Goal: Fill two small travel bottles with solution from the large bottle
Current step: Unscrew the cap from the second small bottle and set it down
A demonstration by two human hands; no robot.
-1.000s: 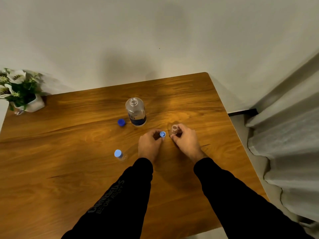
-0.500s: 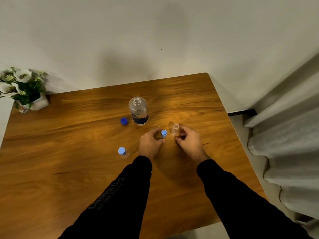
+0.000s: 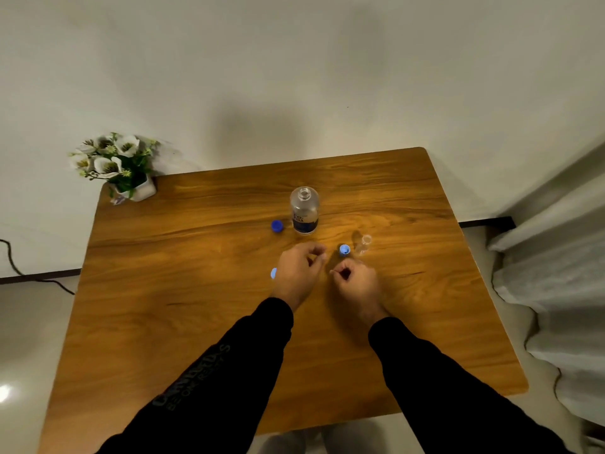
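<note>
1. Neither hand grips anything: the left hand (image 3: 299,269) hovers with its fingers loosely curled and empty, and the right hand (image 3: 355,279) has its fingers curled in toward the palm, also empty.
2. The large bottle (image 3: 304,210) stands upright and uncapped on the wooden table (image 3: 196,322), clear with a dark blue label low on its body; it serves as the landmark here.
3. Its dark blue cap (image 3: 277,226) lies just left of the large bottle.
4. A small clear travel bottle (image 3: 363,244) stands open, nearer the person and to the right of the large bottle, with a light blue cap (image 3: 344,249) just beside it.
5. A second light blue cap (image 3: 273,273) shows nearer than the large bottle, partly hidden behind the left hand; what it sits on cannot be told.
6. Both hands sit on the near side of the large bottle, apart from each other, on black-sleeved forearms.
7. A potted plant (image 3: 114,165) sits far left of the large bottle, at the table's back corner.
</note>
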